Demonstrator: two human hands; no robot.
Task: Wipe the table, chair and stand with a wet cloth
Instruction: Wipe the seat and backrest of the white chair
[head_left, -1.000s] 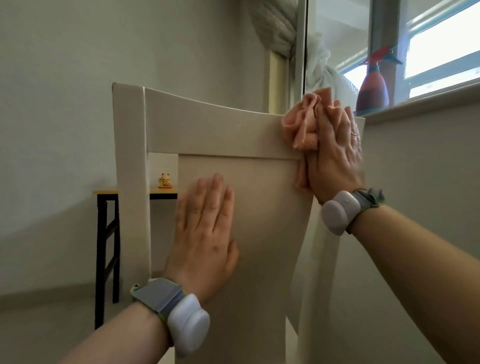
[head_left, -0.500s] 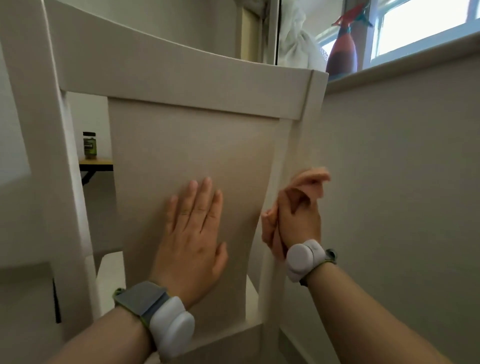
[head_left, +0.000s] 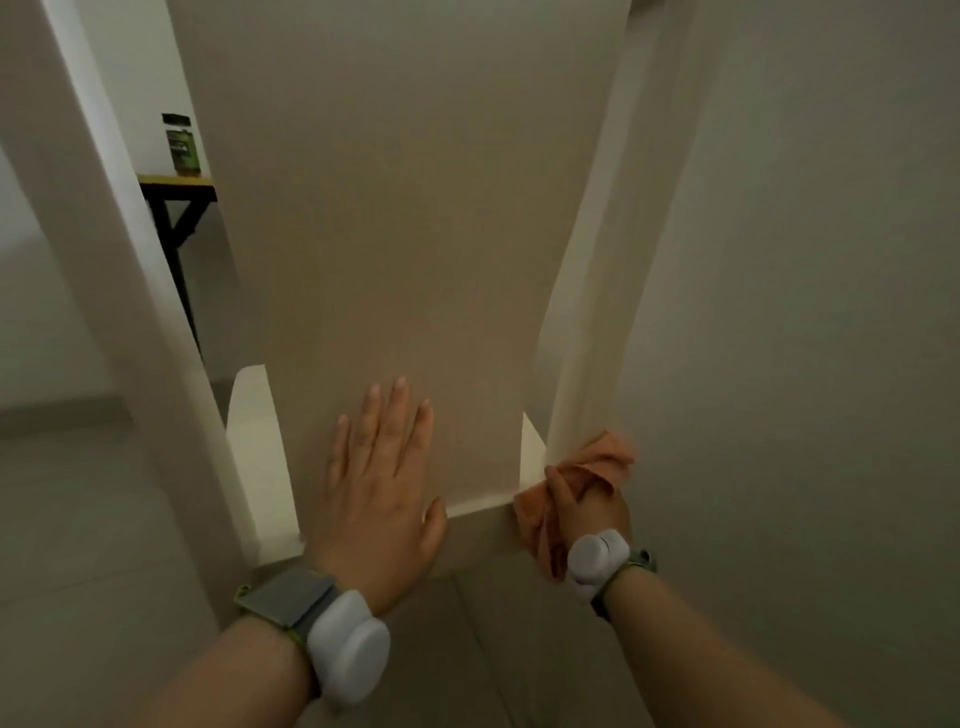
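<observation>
Left hand (head_left: 382, 483) flat on top-cropped chair (head_left: 405, 208), right hand (head_left: 587, 506) tight around partly hidden cloth (head_left: 597, 460).

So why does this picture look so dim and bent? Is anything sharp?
Head view: dim, even light, no glare, only bright slivers in the gaps of the chair; the wide lens splays its posts outward; the left hand flat on the panel is crisp, the cloth gripped by the right hand softer; the jar on the far table is too blurred to read.

1 head-worn wide-angle view, forward and downward, close up against the lower chair back (head_left: 405, 234).
</observation>
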